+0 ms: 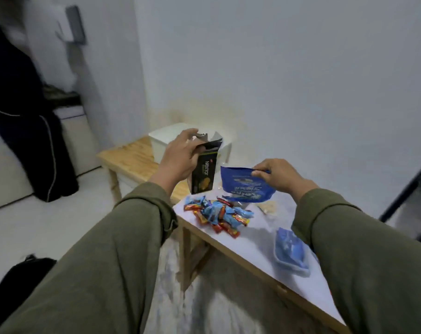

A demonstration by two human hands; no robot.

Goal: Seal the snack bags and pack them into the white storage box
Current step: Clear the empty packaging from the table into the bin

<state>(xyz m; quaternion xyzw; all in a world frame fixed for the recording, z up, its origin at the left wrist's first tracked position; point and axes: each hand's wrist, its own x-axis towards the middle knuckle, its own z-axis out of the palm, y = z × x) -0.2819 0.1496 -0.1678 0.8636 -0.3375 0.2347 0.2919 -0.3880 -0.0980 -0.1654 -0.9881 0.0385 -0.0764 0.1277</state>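
1. Hands well apart, both busy: left hand [180, 160] wrapped round a black snack carton [203, 173], held upright in the air with its top flaps open; right hand [275, 175] pinching the top edge of a blue snack bag [245, 186], held just above the table.
2. Carton: stiff card, probably light; best taken round the body as now, not by the loose flaps.
3. Blue bag: soft and probably slippery film, likely to sag; better held by both top corners for sealing.
4. Small wrapped candies [219, 215]: loose heap on the white tabletop [257, 235], close to its near-left edge, easy to knock off to the floor.
5. White storage box [163, 141]: behind the carton, on a lower wooden table [130, 160], near the wall; opening partly hidden, so cannot tell how full.
6. Blue flat pack [291, 251]: lying beside the right sleeve, near the front edge.
7. Open room: mostly between the heap and the flat pack; little space at the box's wall side.
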